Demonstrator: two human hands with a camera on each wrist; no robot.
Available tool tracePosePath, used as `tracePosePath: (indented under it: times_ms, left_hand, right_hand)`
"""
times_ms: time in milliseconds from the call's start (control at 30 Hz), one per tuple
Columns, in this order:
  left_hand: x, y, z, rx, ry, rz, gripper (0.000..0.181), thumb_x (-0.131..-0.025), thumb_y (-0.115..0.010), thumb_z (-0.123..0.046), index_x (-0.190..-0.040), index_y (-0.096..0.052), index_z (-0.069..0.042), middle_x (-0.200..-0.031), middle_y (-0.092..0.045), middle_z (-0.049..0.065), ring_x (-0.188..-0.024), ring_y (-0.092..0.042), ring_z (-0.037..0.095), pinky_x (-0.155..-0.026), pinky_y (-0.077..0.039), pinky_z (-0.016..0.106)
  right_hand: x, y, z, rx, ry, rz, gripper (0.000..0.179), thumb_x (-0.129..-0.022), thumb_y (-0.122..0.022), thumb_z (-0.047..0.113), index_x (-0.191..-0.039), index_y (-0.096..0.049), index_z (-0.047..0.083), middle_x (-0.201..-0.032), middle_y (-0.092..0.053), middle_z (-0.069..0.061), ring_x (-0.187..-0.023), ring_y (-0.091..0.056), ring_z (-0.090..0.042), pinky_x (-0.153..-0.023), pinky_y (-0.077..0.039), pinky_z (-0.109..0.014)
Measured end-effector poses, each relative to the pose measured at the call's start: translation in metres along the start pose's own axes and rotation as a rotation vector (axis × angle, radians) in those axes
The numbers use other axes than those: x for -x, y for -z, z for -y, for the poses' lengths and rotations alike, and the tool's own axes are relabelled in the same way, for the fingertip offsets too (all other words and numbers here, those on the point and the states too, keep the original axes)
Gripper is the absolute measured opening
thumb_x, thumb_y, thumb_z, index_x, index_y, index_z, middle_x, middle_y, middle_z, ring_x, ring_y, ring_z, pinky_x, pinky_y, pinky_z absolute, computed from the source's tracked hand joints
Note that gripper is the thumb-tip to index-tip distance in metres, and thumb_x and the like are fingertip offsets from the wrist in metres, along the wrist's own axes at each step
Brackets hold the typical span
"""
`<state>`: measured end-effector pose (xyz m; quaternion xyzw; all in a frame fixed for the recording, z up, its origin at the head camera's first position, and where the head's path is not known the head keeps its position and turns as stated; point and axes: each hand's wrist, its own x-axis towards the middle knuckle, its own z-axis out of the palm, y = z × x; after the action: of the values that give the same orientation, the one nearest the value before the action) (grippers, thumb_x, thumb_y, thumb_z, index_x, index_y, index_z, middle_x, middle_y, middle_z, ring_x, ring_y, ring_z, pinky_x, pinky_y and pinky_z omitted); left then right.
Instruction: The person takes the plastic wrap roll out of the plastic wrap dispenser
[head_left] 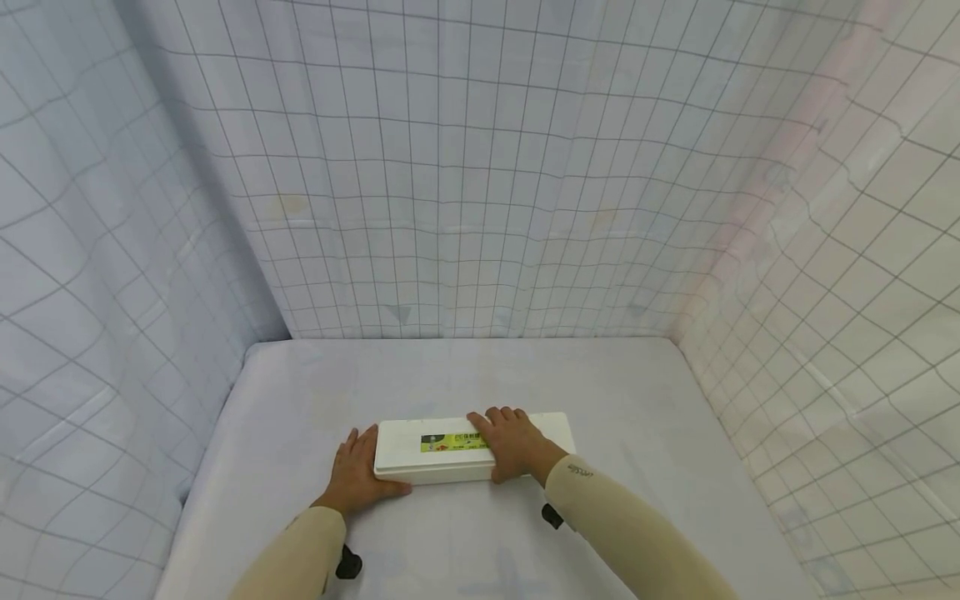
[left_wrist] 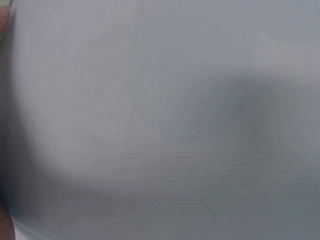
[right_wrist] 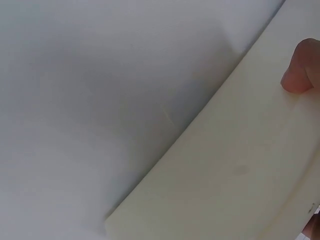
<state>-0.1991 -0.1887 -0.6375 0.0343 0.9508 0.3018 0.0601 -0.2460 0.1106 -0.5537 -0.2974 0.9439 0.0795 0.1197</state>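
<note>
A long white lidded box [head_left: 400, 454] lies crosswise on the white-covered table, with a green and yellow label [head_left: 444, 442] on its top. My left hand [head_left: 359, 475] touches its left end, the fingers fairly straight and the thumb along the front lower edge. Across the right half lies my right hand [head_left: 517, 446], gripping the box with fingers over the lid to the far edge and thumb at the front side. That thumb [right_wrist: 301, 67] presses the box's side in the right wrist view. The left wrist view shows mostly cloth, with bits of the hand at its left edge.
White cloth covers the table [head_left: 480, 375]. Grid-patterned white curtains [head_left: 480, 183] hang behind it and on both sides. Small black pieces [head_left: 349, 564] show beneath both wrists.
</note>
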Motion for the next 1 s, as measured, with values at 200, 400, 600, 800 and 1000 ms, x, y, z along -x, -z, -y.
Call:
tracePosePath:
  times_ms: [200,400,600,800,1000]
  left_hand:
    - [0.000,-0.001,0.000,0.019,0.005,0.009,0.123,-0.064,-0.093,-0.056,-0.157,-0.031,-0.003,-0.163,-0.031,0.027,-0.154,-0.013,0.054,-0.123,-0.010,0.074]
    - [0.000,-0.002,0.000,0.030,0.004,0.012,0.121,-0.063,-0.093,-0.055,-0.156,-0.033,-0.004,-0.163,-0.031,0.027,-0.153,-0.012,0.054,-0.123,-0.010,0.073]
    - [-0.001,-0.002,0.002,0.026,-0.005,0.014,0.122,-0.064,-0.093,-0.056,-0.156,-0.032,-0.003,-0.163,-0.031,0.027,-0.153,-0.013,0.055,-0.123,-0.010,0.074]
    - [-0.002,-0.002,0.003,0.007,-0.005,0.016,0.123,-0.064,-0.092,-0.057,-0.156,-0.032,-0.002,-0.162,-0.032,0.027,-0.152,-0.014,0.056,-0.122,-0.011,0.075]
    - [-0.001,-0.001,0.001,0.019,-0.001,0.005,0.124,-0.064,-0.092,-0.057,-0.157,-0.031,-0.002,-0.163,-0.032,0.027,-0.153,-0.014,0.055,-0.123,-0.011,0.074]
  right_hand:
    - [-0.001,0.000,0.001,0.000,0.002,-0.012,0.107,-0.071,-0.089,0.041,-0.158,-0.029,0.026,-0.145,-0.053,-0.006,-0.133,-0.054,-0.027,-0.116,-0.045,-0.047]
    - [-0.004,-0.002,0.001,0.020,0.005,-0.017,0.107,-0.070,-0.089,0.042,-0.157,-0.029,0.026,-0.144,-0.054,-0.005,-0.131,-0.054,-0.026,-0.114,-0.046,-0.046]
    - [-0.006,-0.004,0.001,0.030,-0.004,0.001,0.109,-0.070,-0.089,0.043,-0.158,-0.027,0.025,-0.145,-0.053,-0.004,-0.132,-0.053,-0.025,-0.115,-0.045,-0.046]
    - [-0.007,-0.001,0.002,0.024,-0.012,0.040,0.110,-0.071,-0.088,0.042,-0.159,-0.025,0.025,-0.146,-0.051,-0.004,-0.133,-0.051,-0.025,-0.116,-0.044,-0.047]
    - [-0.009,0.008,0.000,0.001,-0.007,0.077,0.110,-0.071,-0.087,0.043,-0.160,-0.025,0.025,-0.144,-0.053,-0.003,-0.131,-0.052,-0.024,-0.116,-0.045,-0.044]
